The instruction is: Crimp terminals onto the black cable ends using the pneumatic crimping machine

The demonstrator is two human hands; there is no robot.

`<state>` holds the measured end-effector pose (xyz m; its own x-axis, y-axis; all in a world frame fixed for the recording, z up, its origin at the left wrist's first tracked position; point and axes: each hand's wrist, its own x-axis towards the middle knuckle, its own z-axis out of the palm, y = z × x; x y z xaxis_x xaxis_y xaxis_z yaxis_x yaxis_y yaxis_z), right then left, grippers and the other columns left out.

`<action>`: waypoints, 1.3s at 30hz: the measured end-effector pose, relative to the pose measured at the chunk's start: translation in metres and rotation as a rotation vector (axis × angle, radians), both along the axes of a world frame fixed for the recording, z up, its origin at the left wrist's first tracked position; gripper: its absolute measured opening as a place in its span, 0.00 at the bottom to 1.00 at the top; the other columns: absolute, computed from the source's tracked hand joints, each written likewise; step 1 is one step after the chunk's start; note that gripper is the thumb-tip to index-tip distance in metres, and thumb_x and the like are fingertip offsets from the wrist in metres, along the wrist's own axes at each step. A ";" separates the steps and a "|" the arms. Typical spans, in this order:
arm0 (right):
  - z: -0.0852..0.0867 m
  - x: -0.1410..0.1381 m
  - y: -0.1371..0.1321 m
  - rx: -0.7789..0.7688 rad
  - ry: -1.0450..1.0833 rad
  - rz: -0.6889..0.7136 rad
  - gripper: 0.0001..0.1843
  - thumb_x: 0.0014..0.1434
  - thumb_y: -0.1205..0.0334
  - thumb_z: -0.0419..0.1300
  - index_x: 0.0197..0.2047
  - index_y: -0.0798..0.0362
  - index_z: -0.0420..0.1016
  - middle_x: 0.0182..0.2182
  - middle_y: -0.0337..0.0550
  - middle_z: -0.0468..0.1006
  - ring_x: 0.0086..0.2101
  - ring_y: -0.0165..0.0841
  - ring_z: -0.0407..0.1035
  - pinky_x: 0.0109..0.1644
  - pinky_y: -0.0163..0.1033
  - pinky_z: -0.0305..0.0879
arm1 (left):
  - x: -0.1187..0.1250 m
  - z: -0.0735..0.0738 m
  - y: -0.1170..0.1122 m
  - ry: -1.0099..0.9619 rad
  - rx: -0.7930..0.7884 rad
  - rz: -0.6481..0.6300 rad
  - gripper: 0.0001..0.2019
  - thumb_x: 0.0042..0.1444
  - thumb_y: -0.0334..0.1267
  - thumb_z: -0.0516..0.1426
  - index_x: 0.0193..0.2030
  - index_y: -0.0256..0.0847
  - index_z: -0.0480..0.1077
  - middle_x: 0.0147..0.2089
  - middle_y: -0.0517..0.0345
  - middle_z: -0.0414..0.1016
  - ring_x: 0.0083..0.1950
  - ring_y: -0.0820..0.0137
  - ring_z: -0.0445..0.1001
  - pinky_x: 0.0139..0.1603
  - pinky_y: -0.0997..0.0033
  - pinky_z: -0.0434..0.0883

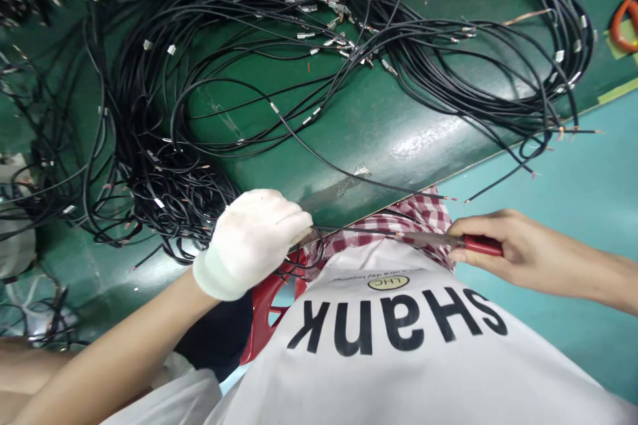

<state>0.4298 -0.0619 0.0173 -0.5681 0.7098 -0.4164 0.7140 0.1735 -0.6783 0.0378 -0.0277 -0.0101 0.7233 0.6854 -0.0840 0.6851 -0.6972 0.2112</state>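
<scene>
My left hand (252,239), in a white glove, is closed in a pinch on a thin black cable (349,231) that runs rightward over my lap. My bare right hand (503,246) is closed around a red-handled tool (478,245). The tool's metal blade (423,238) lies along the stretched cable. Both hands hover just off the near edge of the green table (379,126), above my white printed shirt (399,339) and a red checked cloth (423,216).
A big tangle of black cables with metal end sleeves (309,6) covers the table. More cable bundles (164,192) lie left of my gloved hand. An orange-handled tool (625,20) rests at the far right. A red plastic stool (269,305) shows under me. The floor (573,172) is teal.
</scene>
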 end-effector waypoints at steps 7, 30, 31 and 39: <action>-0.026 0.002 0.011 -0.215 -0.036 -0.077 0.20 0.67 0.42 0.55 0.37 0.50 0.73 0.21 0.32 0.60 0.22 0.27 0.53 0.24 0.32 0.51 | 0.004 -0.034 0.040 0.068 0.033 -0.053 0.11 0.66 0.36 0.51 0.41 0.40 0.76 0.40 0.50 0.78 0.41 0.60 0.72 0.46 0.58 0.65; -0.017 -0.010 0.011 0.467 -0.216 0.145 0.15 0.70 0.51 0.53 0.47 0.54 0.71 0.38 0.48 0.76 0.39 0.42 0.71 0.41 0.44 0.65 | 0.099 -0.026 -0.001 -0.284 -0.151 0.046 0.14 0.69 0.39 0.50 0.45 0.43 0.78 0.32 0.61 0.78 0.34 0.68 0.73 0.41 0.65 0.65; -0.016 -0.011 0.011 0.479 -0.217 0.149 0.14 0.70 0.51 0.53 0.46 0.54 0.71 0.37 0.48 0.76 0.38 0.42 0.71 0.40 0.44 0.65 | 0.099 -0.025 -0.001 -0.277 -0.152 0.049 0.14 0.69 0.39 0.49 0.45 0.43 0.78 0.33 0.61 0.78 0.34 0.68 0.73 0.40 0.65 0.65; -0.015 -0.014 0.010 0.543 -0.250 0.178 0.13 0.69 0.51 0.53 0.39 0.52 0.68 0.34 0.45 0.73 0.35 0.39 0.68 0.36 0.42 0.61 | 0.097 -0.022 -0.002 -0.266 -0.139 0.040 0.16 0.68 0.39 0.48 0.42 0.43 0.78 0.30 0.61 0.76 0.31 0.67 0.70 0.38 0.64 0.63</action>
